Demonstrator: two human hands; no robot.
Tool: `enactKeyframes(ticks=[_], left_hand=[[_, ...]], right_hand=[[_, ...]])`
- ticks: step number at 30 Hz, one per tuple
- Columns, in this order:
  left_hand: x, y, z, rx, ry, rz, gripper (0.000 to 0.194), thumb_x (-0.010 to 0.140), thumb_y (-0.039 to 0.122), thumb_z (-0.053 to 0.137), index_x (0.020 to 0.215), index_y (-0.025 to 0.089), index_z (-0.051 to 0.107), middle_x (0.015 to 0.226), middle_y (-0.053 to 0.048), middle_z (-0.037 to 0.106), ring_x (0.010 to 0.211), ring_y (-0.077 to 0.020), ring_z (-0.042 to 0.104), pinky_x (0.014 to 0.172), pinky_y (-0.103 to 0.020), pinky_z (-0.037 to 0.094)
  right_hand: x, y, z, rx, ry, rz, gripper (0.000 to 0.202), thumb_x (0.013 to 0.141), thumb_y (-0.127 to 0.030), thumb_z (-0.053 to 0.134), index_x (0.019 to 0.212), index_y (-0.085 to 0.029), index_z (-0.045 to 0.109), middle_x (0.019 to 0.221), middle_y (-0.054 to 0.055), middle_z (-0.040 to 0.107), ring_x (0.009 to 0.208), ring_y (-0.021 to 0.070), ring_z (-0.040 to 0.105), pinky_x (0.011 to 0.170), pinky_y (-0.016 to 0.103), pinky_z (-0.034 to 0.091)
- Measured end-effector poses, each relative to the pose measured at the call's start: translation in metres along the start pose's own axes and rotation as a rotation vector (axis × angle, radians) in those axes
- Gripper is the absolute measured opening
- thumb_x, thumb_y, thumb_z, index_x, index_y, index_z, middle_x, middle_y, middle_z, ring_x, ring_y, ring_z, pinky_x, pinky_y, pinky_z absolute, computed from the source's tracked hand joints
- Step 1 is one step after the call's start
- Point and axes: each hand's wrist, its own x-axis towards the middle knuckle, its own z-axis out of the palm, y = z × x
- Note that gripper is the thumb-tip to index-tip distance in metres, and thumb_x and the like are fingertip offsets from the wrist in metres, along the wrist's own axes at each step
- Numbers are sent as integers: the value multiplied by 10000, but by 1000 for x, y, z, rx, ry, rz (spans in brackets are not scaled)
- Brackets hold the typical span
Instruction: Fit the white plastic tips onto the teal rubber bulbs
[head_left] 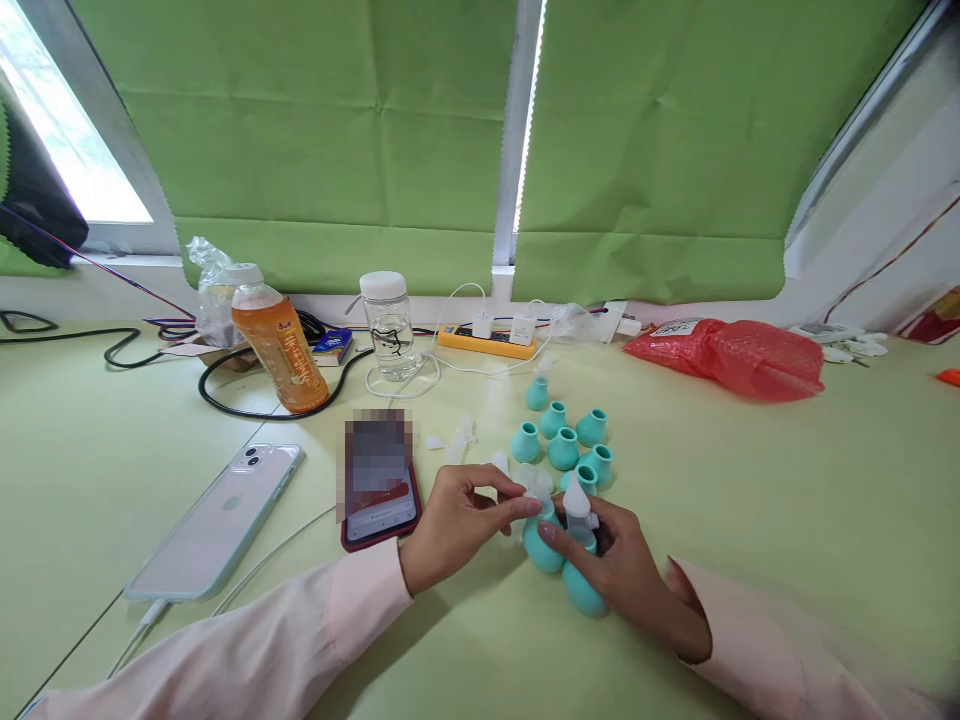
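Observation:
Two teal rubber bulbs are together in front of me. My right hand (626, 565) has its fingers closed around them. The nearer bulb (583, 590) carries a clear plastic neck with a white conical tip (576, 500). At the mouth of the other bulb (543, 547), my left hand (469, 520) pinches a clear plastic fitting (535, 482); how deep it sits is partly hidden by the fingers. Just beyond my hands stand several open-mouthed teal bulbs (562, 449). One bulb farther back (537, 394) has a clear tip on it. Loose clear plastic parts (460, 440) lie left of them.
At left are a phone in a clear case (217, 520), a dark-screened phone (381, 510) and a leaning orange drink bottle (281, 350). Behind stand a clear jar (391, 335), a yellow power strip (487, 343) with white cables, and a red plastic bag (727, 355).

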Motion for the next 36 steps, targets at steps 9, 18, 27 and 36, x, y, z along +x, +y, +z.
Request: enactKeyframes(ticks=[9, 18, 27, 36], left_hand=[[2, 4, -2, -237, -85, -13, 255, 544, 348, 701, 558, 105, 624, 610, -32, 564, 490, -82, 475, 420, -208, 417], [-2, 7, 0, -316, -86, -147, 163, 568, 253, 697, 592, 102, 643, 633, -28, 582, 456, -60, 461, 445, -204, 377], [-9, 11, 4, -351, 8, -238, 152, 608, 240, 657, 615, 88, 649, 580, -37, 606, 464, -72, 478, 461, -200, 400], [-7, 2, -2, 446, 98, 654, 123, 739, 111, 528, 800, 123, 633, 719, -77, 631, 670, -140, 529, 585, -268, 467]], right_hand=[[-1, -7, -5, -1, -5, -52, 226, 675, -377, 568, 675, -152, 552, 558, -15, 444, 509, 99, 404, 456, 206, 373], [-2, -3, -3, -119, 69, -143, 210, 676, -351, 573, 611, -162, 508, 538, -20, 413, 492, 96, 376, 443, 209, 358], [0, -3, 0, -81, 69, -116, 189, 691, -351, 568, 708, -166, 599, 587, 1, 550, 518, 117, 474, 471, 211, 406], [1, -4, -1, 53, 38, -4, 245, 671, -396, 571, 672, -152, 548, 568, -14, 505, 510, 100, 444, 468, 210, 387]])
